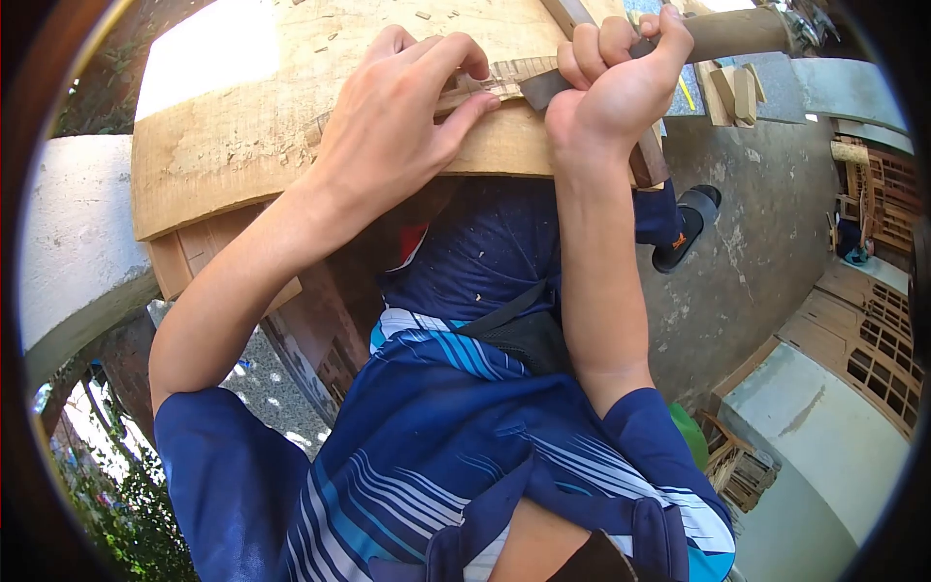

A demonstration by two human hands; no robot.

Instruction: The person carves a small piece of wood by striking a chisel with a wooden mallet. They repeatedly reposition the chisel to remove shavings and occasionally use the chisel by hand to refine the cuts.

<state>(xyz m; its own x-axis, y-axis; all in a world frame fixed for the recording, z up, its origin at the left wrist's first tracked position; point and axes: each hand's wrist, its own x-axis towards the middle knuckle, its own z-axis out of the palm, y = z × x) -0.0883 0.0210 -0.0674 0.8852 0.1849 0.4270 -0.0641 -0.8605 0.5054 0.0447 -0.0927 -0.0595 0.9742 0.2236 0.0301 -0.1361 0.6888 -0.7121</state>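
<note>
1. Two bare hands work above a broad, light-brown wooden board [218, 145] with a curved front edge.
2. The left hand [407, 116] is partly closed, palm down, its fingers bent. Thumb and forefinger hold a narrow, pale wooden strip [524, 71] with marks across its face; the strip lies flat on the board, near its front edge, and passes partly under the hand.
3. The right hand [621, 82] is closed in a fist around a dark, flat metal blade [545, 90], its inner wrist turned up. The broad end of the blade sticks out toward the left hand, at the strip's near side; whether its edge touches the wood, I cannot tell.
4. Small, pale wood shavings [296, 155] lie scattered over the board, mostly left of the left hand.
5. Below the right hand, a dark brown wooden bar [647, 160] reaches past the board's front edge.
6. Beyond the right hand is a thick, brown cylindrical piece [732, 35], with several short, pale wooden blocks [733, 94] near it.
7. Farther down, a black sandal [690, 228] is on a foot on the grey concrete floor [756, 223].
</note>
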